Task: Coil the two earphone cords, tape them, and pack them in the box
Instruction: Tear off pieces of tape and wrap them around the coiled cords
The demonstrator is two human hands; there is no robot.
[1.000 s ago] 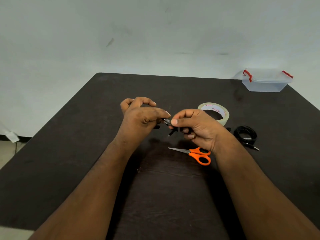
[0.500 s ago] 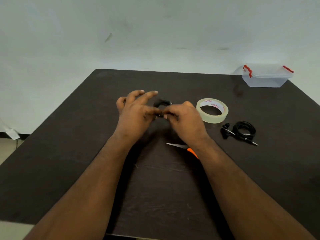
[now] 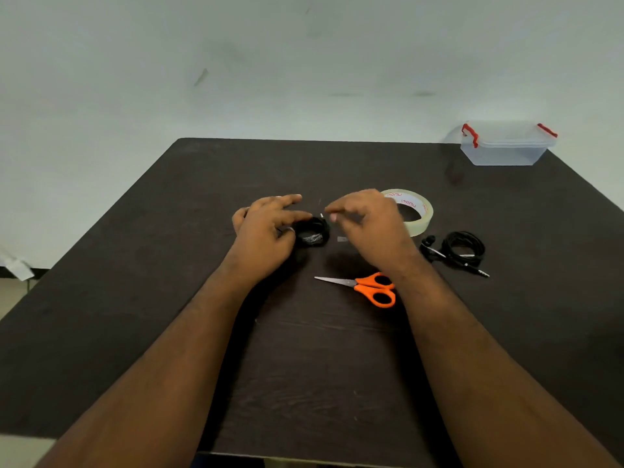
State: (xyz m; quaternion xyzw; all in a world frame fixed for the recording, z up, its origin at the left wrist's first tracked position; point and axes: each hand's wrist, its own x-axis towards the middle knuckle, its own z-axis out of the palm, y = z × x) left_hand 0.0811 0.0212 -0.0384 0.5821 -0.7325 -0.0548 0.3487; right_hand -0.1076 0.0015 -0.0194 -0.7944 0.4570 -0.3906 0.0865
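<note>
A black coiled earphone cord [image 3: 312, 233] lies on the dark table [image 3: 169, 265] at the middle. My left hand [image 3: 266, 234] has its thumb and forefinger on the coil's left edge, the other fingers spread. My right hand [image 3: 368, 224] hovers just right of the coil, fingers loosely curled and apart, holding nothing. A second black earphone cord [image 3: 461, 248], loosely coiled with its plug sticking out, lies to the right. The clear tape roll [image 3: 417, 214] sits behind my right hand. The clear box [image 3: 506, 146] with red latches stands closed at the far right corner.
Orange-handled scissors [image 3: 371, 287] lie shut near my right wrist, blades pointing left. A small scrap of tape [image 3: 341, 238] lies on the table between the coil and my right hand. The wall stands close behind the table's far edge.
Both hands lowered the coil from mid-air onto the table. My right hand has let go of it and drawn off to the right; my left hand stays at it.
</note>
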